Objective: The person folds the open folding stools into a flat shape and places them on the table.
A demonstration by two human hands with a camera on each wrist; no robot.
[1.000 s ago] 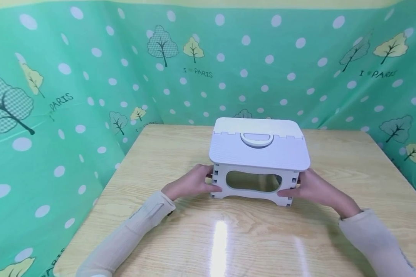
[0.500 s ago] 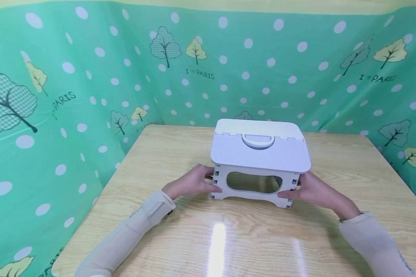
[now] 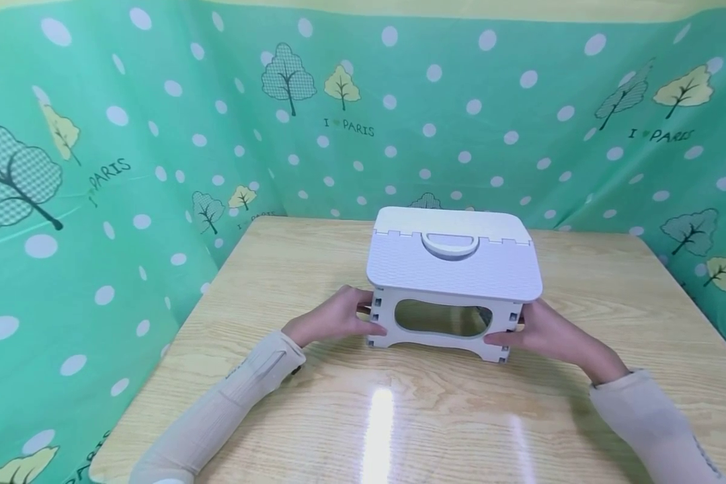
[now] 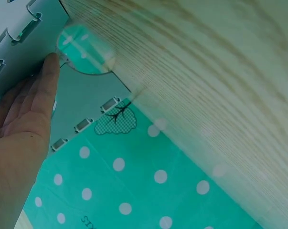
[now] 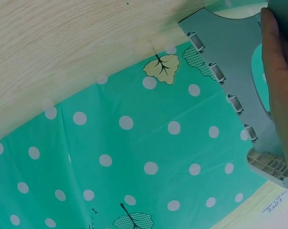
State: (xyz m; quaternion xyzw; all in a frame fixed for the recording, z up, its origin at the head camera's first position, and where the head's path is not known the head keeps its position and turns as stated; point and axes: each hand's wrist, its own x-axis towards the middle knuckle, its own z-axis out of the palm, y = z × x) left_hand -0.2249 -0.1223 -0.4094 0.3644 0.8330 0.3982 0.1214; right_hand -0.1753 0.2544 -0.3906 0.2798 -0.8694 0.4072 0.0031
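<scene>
A white folding step stool (image 3: pixel 454 272) stands unfolded and upright on the wooden table, its carrying handle (image 3: pixel 450 249) lying at the middle of the hinged top. My left hand (image 3: pixel 339 316) grips the stool's left side below the top, thumb on the front panel and fingers behind the edge. On the opposite side my right hand (image 3: pixel 547 329) holds the leg the same way, its thumb near the oval opening. The left wrist view shows the left fingers against the leg panel (image 4: pixel 77 95); in the right wrist view, the right hand lies along another panel (image 5: pixel 225 52).
The light wood table (image 3: pixel 266 417) reaches back to a green dotted curtain (image 3: pixel 363 101) printed with trees, which also hangs along the left and right sides. Bright light streaks reflect off the tabletop in front of the stool.
The head view has shifted slightly. Both hands keep their hold on the step stool, which stays in the same place.
</scene>
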